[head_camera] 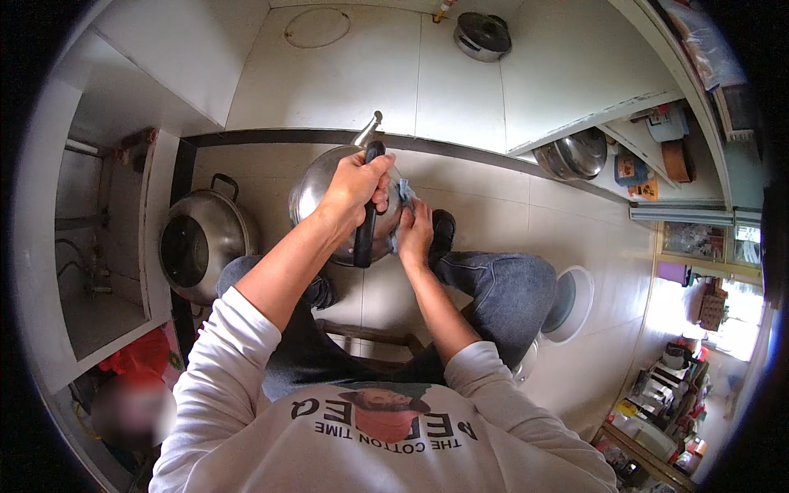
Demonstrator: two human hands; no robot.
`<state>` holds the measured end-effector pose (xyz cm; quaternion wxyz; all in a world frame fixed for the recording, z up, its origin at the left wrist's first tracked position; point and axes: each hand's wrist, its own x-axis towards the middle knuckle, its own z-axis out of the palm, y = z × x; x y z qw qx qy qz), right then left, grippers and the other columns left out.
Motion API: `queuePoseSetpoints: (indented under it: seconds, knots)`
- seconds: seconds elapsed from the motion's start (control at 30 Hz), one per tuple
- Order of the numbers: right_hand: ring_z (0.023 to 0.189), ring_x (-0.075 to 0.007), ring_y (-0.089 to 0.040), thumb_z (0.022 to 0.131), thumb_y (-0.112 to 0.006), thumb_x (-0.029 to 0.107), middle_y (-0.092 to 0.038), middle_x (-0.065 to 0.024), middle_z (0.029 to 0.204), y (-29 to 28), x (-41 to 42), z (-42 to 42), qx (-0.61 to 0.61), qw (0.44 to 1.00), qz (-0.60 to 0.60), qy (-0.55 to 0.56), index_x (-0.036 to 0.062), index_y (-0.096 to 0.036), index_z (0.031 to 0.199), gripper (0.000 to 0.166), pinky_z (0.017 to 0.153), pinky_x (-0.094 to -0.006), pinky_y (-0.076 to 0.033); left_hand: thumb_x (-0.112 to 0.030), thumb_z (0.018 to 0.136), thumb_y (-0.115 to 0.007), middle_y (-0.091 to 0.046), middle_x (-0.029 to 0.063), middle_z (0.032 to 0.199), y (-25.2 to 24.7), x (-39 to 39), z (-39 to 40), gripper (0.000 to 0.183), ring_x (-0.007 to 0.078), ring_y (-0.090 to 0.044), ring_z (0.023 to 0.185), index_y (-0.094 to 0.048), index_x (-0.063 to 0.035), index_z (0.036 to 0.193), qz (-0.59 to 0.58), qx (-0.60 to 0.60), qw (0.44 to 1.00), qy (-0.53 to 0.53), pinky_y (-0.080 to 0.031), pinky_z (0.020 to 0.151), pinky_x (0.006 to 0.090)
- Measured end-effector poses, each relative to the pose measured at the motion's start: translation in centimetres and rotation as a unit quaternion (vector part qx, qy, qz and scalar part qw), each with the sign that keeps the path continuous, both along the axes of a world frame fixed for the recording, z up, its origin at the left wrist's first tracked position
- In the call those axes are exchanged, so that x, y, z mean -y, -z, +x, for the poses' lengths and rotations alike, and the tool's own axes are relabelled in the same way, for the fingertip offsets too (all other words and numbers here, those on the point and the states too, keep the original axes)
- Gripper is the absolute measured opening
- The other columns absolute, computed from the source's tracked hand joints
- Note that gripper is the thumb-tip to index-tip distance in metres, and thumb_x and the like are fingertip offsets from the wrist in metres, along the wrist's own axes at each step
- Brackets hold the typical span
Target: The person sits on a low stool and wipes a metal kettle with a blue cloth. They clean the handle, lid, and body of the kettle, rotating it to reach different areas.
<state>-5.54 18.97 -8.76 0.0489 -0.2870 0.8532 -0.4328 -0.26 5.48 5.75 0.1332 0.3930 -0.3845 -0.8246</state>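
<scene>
A stainless steel kettle (314,175) is between my lower legs, its spout (368,128) facing away from me. My left hand (354,185) grips the black handle (365,237) that arches over the kettle's top. Against the kettle's right side, my right hand (415,234) presses a light blue cloth (405,192), partly hidden under the fingers. The kettle's base is out of sight, so I cannot tell whether it touches the floor.
A big two-handled steel pot (237,225) lies on the tiled floor by my left knee. Right of my other knee is a white tub (588,308). A lidded pot (478,46) and a wire ring (317,47) are inside the cabinet ahead; a steel basin (579,154) sits on its right shelf.
</scene>
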Motion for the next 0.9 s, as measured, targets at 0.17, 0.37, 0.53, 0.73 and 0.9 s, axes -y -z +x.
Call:
queuePoseSetpoints:
  seconds: [0.17,0.37,0.53,0.73,0.9]
  knots:
    - [0.091,-0.0385,-0.049,0.08,-0.051,0.009,-0.053,-0.0204,0.096,-1.0,-0.7,1.9,0.034,0.999,-0.008,0.017,0.0002,-0.051,0.103,0.025,0.079,-0.0431,-0.039,-0.018,0.081,-0.06,-0.047,0.0005,0.05,0.4,0.0,-0.2,0.019,0.0098,-0.042,0.036,-0.049,-0.0074,0.069,-0.015,0.009,1.0,-0.016,-0.033,0.033,0.0251]
    - [0.09,-0.0381,-0.05,0.081,-0.05,0.009,-0.05,-0.0195,0.098,-1.9,-0.7,5.7,0.066,0.997,-0.021,-0.043,0.0019,-0.048,0.103,0.024,0.077,-0.0419,-0.041,-0.017,0.082,-0.058,-0.044,-0.0006,0.053,0.0,0.4,0.0,0.018,0.0087,-0.039,0.039,-0.046,-0.0078,0.073,-0.028,0.018,0.999,-0.02,-0.032,0.036,0.0252]
    - [0.087,-0.0376,-0.052,0.078,-0.051,0.004,-0.053,-0.0186,0.092,-1.4,-0.6,6.5,0.059,0.993,-0.055,-0.082,0.0036,-0.049,0.1,0.021,0.075,-0.0397,-0.043,-0.015,0.082,-0.058,-0.042,-0.001,0.052,0.1,1.2,-0.2,0.016,0.0086,-0.036,0.039,-0.046,-0.0071,0.074,-0.021,0.01,0.999,-0.034,-0.03,0.036,0.0249]
    - [0.087,-0.0282,-0.059,0.079,-0.055,0.014,-0.061,-0.0159,0.092,-0.3,-2.5,4.3,0.289,0.956,-0.012,-0.052,0.0027,-0.056,0.1,0.024,0.077,-0.0343,-0.044,-0.018,0.081,-0.059,-0.039,-0.0019,0.054,1.0,2.9,0.5,0.019,0.0084,-0.034,0.04,-0.044,-0.0086,0.073,-0.021,-0.012,0.999,-0.046,-0.03,0.038,0.0257]
    - [0.083,-0.0145,-0.055,0.082,-0.054,0.015,-0.061,-0.0102,0.09,-4.8,-1.2,-2.6,0.138,0.98,-0.141,0.014,0.0022,-0.054,0.104,0.026,0.074,-0.029,-0.043,-0.014,0.082,-0.057,-0.038,-0.0021,0.05,0.2,2.0,-0.5,0.02,0.0074,-0.031,0.036,-0.043,-0.0087,0.069,-0.02,-0.005,1.0,-0.022,-0.026,0.034,0.0251]
